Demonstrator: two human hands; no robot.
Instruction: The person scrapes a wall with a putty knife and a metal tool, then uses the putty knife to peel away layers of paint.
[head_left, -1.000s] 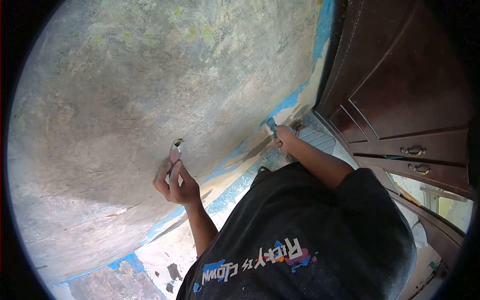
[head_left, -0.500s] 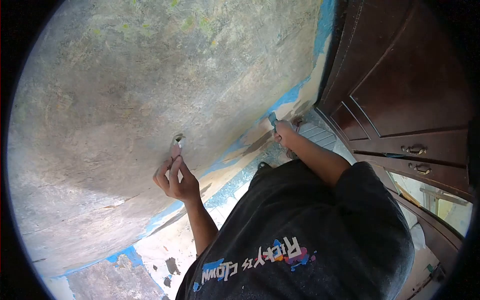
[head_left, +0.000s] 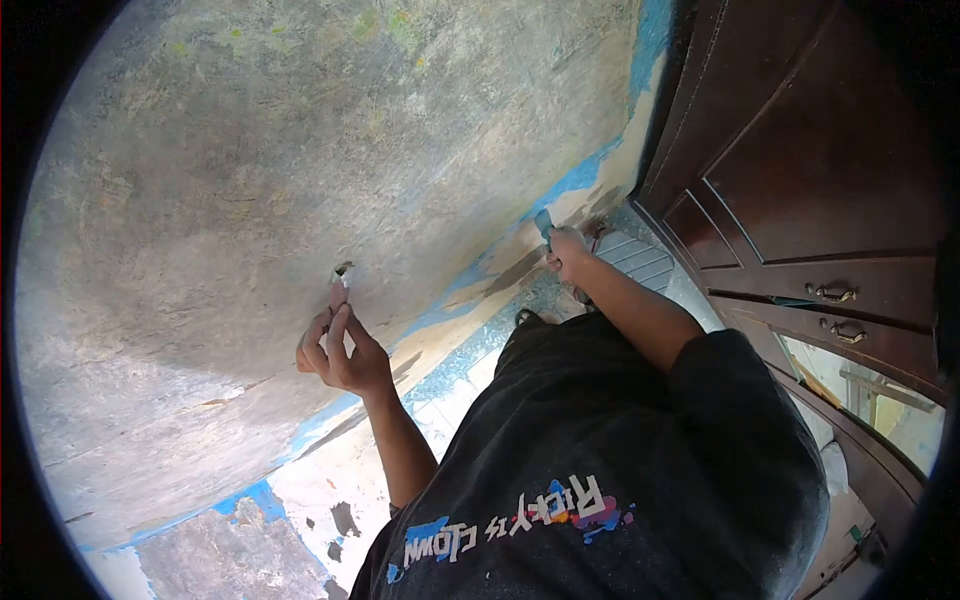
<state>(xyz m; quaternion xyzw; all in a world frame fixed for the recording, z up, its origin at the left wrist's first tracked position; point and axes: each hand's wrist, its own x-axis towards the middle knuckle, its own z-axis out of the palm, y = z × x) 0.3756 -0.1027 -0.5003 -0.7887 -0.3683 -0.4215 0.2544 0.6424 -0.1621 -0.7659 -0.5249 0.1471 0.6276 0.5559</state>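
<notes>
My left hand (head_left: 345, 355) pinches a small pinkish piece (head_left: 338, 294) between thumb and fingertips, its whitish upper end at the lower edge of a dark hole (head_left: 343, 269) in the wall. What the piece is made of, I cannot tell. Further right, my right hand (head_left: 567, 250) is closed around a putty knife (head_left: 543, 222), its grey-blue blade pointing up toward the blue-painted strip along the wall. Part of its handle is hidden by my fingers.
The mottled grey wall (head_left: 220, 200) fills the left and top, with flaking blue paint (head_left: 580, 178) along its border. Dark wooden cabinets (head_left: 800, 150) with metal handles (head_left: 835, 293) stand at the right. Below the wall is a tiled floor (head_left: 462, 392).
My left hand, the pinkish piece and the hole have shifted slightly left and up in view. My right hand keeps nearly the same place with the putty knife.
</notes>
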